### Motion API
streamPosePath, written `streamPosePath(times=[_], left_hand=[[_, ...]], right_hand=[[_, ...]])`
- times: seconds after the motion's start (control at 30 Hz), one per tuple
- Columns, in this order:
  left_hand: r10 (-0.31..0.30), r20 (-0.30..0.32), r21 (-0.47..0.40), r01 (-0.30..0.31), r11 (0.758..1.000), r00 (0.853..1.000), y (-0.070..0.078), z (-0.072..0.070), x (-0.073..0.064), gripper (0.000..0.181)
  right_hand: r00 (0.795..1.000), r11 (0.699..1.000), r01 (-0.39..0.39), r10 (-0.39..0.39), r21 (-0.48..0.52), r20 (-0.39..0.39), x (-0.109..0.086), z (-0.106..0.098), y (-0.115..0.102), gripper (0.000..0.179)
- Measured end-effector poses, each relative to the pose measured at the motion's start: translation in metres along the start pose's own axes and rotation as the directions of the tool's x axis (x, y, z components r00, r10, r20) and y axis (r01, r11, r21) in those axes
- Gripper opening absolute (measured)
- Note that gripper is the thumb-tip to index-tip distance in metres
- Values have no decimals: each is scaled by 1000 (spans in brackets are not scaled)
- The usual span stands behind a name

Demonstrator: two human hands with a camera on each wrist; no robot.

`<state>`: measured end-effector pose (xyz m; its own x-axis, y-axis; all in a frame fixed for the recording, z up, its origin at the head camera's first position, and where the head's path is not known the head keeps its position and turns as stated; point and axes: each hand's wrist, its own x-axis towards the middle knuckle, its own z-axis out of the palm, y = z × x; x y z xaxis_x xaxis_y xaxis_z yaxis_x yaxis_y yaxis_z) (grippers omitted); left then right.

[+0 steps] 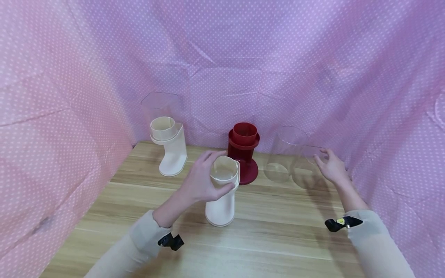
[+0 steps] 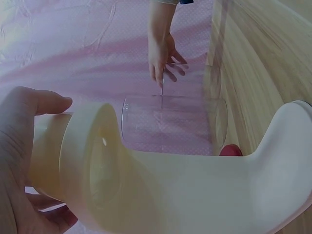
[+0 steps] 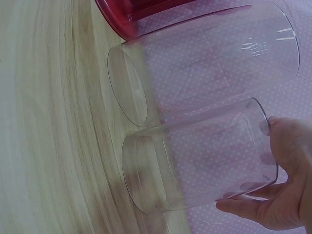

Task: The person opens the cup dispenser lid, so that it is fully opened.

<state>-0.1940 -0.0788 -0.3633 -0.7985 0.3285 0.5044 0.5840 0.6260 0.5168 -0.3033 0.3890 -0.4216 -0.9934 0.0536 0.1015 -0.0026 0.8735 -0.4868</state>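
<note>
A white stand with a cup-like top and a flat rounded foot stands upright on the table. My left hand holds its top, thumb on the near side and fingers round the far side. At the right, my right hand grips the upper rim of a clear container, whose lower end appears to touch the tabletop. Close beside that container stands a taller clear cylinder. Behind the held stand is a dark red stand of similar shape, its foot partly covered.
Farther back on the left, another white stand has a clear piece at its top; whether they touch I cannot tell. Polka-dot cloth encloses the back and sides of the wooden table.
</note>
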Motion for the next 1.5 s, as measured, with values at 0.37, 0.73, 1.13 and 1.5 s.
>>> streamPosePath(times=[0.37, 0.73, 1.13, 1.5], left_hand=[[51, 18, -44, -50, 998, 999, -11, -6, 11, 77], [51, -31, -38, -52, 998, 998, -37, -18, 30, 73], [25, -130, -28, -29, 999, 991, -67, -23, 49, 77], [-47, -153, -21, 44, 999, 987, -90, -28, 71, 78]], right_hand=[[1000, 1000, 15, -15, -2, -5, -1, -1, 1, 72], [1000, 1000, -2, 3, -5, 28, -2, -4, 1, 75], [999, 1000, -4, 4, 6, 53, -2, -3, 2, 76], [999, 1000, -3, 3, 15, 38, 0, -2, 2, 75]])
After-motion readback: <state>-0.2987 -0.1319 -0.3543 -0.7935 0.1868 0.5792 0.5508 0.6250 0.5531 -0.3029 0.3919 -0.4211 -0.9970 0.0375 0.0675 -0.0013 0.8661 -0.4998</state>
